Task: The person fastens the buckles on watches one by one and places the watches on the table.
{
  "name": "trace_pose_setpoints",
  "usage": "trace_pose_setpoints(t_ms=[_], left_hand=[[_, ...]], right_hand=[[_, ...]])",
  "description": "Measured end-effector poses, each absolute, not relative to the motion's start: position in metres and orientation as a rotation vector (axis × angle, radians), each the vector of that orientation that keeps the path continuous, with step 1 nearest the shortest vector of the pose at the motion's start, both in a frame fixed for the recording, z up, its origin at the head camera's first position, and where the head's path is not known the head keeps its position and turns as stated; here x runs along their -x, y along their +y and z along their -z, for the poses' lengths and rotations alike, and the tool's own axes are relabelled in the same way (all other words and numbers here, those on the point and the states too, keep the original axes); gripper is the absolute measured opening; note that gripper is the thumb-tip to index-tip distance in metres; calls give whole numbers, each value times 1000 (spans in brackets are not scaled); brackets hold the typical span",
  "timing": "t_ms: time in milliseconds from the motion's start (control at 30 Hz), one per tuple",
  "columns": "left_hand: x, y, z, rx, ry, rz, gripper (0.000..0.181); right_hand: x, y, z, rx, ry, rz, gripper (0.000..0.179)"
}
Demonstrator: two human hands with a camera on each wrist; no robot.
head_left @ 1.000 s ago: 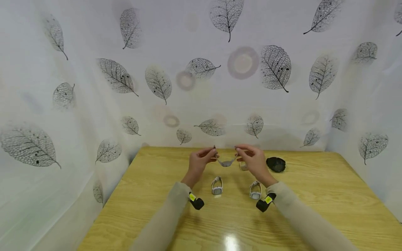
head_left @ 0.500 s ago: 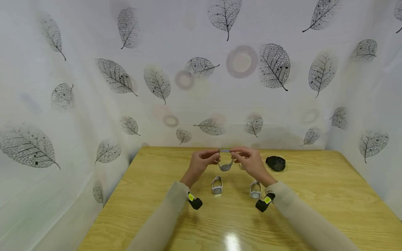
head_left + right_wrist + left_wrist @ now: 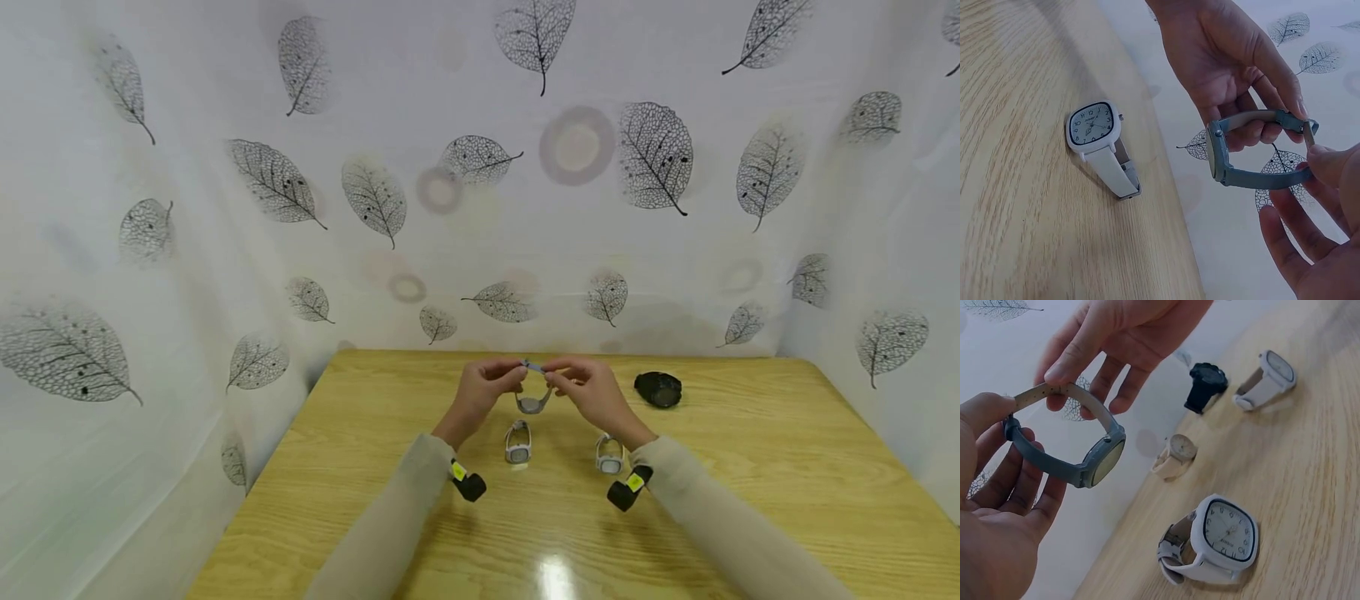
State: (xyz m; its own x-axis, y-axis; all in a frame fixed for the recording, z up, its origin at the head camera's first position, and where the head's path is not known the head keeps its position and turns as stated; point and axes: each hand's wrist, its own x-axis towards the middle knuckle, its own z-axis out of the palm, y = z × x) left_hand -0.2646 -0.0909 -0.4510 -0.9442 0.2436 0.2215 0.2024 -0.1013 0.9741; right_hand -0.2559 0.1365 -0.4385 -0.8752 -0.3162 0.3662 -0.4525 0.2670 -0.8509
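Both hands hold up a grey-blue wristwatch point(image 3: 530, 406) above the far part of the table, its strap curved into a loop and its dial hanging at the bottom. My left hand point(image 3: 480, 396) pinches the buckle end point(image 3: 1011, 427) between thumb and fingers. The holed strap end point(image 3: 1032, 395) meets the buckle, and my right hand point(image 3: 596, 396) pinches this strap close by. In the right wrist view, the thumb of the right hand point(image 3: 1325, 237) presses the strap near the buckle. Nearest below the hands stands a white square-faced watch point(image 3: 518, 446).
Another white watch point(image 3: 610, 456) stands under the right wrist. A black watch point(image 3: 659, 390) lies at the back right of the wooden table point(image 3: 360, 517). A small cream watch point(image 3: 1179, 452) sits behind the right hand. A leaf-patterned curtain point(image 3: 480, 242) rises behind the table.
The hands have drawn together, and the watch strap, spread wide one second ago, is now a loop with its ends meeting. The watch has shifted slightly down and left.
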Motion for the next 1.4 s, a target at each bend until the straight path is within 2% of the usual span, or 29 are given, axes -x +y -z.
trace_pose_setpoints(t_ms=[633,933,1400], left_hand=[[264,-85,457,-512,2089,-2266,26],[262,-84,457,-476,2048,-2304,29],[258,-84,459,-566,2072,-2145,26]], right_hand=[[253,131,449,-721,-2315,-1716,17],[251,131,457,-655,-2286,-1900,30],[248,127,454,-638,-2329,-1849,24]])
